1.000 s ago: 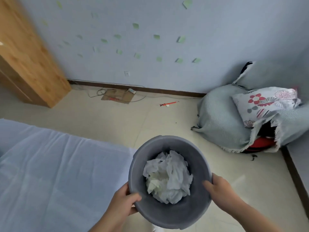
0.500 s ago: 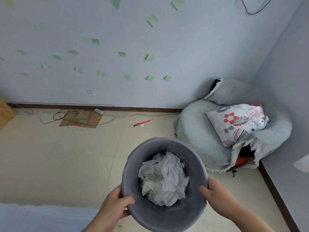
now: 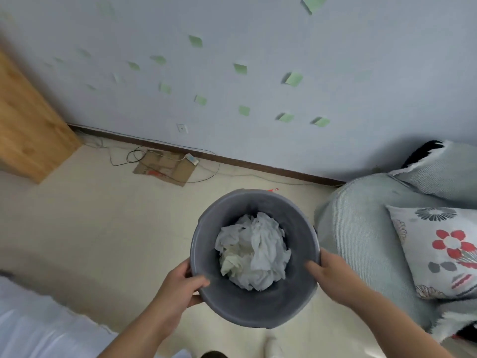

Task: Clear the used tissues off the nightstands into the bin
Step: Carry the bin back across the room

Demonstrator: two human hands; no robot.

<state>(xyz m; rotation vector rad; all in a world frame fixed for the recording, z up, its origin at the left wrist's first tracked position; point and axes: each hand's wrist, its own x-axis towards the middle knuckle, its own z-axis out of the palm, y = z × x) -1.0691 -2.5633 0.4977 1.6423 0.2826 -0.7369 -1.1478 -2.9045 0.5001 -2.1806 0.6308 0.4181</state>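
Note:
A round grey bin (image 3: 258, 306) hangs above the floor in front of me, its mouth facing up. Crumpled white tissues (image 3: 254, 250) fill its bottom. My left hand (image 3: 180, 285) grips the rim on the left, thumb inside. My right hand (image 3: 329, 271) grips the rim on the right, fingers over the edge. No nightstand is in view.
A grey beanbag (image 3: 361, 228) with a flowered pillow (image 3: 438, 251) sits at the right, close to the bin. A wooden cabinet (image 3: 28, 133) stands at the left. Cardboard and cables (image 3: 165, 166) lie by the wall. A pale bed sheet (image 3: 38, 321) fills the lower left corner.
The view swung back to the left and tilted, bringing the wooden cabinet into sight again. The beanbag now lies closer on the right. Both hands kept their hold on the bin.

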